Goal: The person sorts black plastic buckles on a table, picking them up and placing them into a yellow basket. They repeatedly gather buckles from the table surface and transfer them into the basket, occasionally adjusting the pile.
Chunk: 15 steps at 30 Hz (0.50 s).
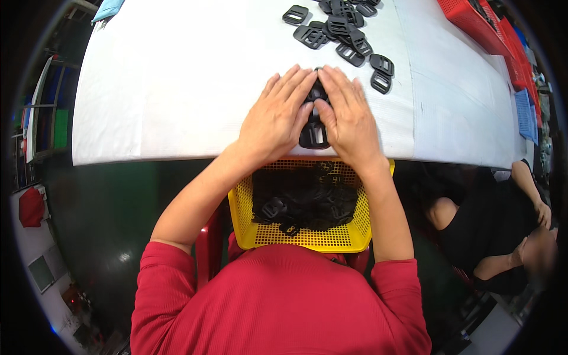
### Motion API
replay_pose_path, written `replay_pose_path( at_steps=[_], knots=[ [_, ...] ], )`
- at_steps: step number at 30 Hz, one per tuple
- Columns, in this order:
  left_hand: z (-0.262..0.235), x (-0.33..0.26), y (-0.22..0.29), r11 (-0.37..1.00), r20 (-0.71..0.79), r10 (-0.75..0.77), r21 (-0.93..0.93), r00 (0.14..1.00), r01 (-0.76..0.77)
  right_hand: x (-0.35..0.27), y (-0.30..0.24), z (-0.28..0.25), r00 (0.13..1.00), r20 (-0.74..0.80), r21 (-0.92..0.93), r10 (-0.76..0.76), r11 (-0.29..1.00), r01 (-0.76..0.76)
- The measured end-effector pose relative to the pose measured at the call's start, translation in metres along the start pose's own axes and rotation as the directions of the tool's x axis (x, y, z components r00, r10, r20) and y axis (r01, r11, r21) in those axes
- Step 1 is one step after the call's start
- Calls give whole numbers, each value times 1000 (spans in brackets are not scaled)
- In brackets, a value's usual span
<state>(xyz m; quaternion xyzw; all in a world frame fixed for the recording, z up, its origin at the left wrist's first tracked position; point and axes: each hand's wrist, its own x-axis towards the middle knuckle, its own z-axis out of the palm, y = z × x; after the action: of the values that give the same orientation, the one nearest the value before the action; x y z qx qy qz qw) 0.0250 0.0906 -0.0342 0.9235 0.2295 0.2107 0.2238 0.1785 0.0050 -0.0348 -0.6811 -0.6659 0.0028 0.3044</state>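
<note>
My left hand (277,116) and my right hand (347,116) lie flat side by side on a white table (177,89), fingers together, covering a small heap of black plastic buckles (313,135) near the table's front edge. Both palms press on the buckles; a few show between and below the hands. Just below the table edge, on my lap, sits a yellow perforated basket (331,238) holding several more black buckles. A loose scatter of black buckles (346,35) lies further back on the table.
Red crates (479,23) and a blue tray (524,112) stand at the table's right end. Another person in black (497,231) sits at the lower right. A light blue object (107,9) lies at the far left corner. A red chair is under me.
</note>
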Motion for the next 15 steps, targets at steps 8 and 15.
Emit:
replay_pose_path(
  at_steps=[8,15],
  knots=[
    [-20,-69,47,964,116,43,-264,992,-11,-80,-43,-40,996,81,266,35,962,-56],
    [-39,22,5,977,-19,67,-201,998,-70,-21,29,-64,986,-146,164,83,985,-59]
  ],
)
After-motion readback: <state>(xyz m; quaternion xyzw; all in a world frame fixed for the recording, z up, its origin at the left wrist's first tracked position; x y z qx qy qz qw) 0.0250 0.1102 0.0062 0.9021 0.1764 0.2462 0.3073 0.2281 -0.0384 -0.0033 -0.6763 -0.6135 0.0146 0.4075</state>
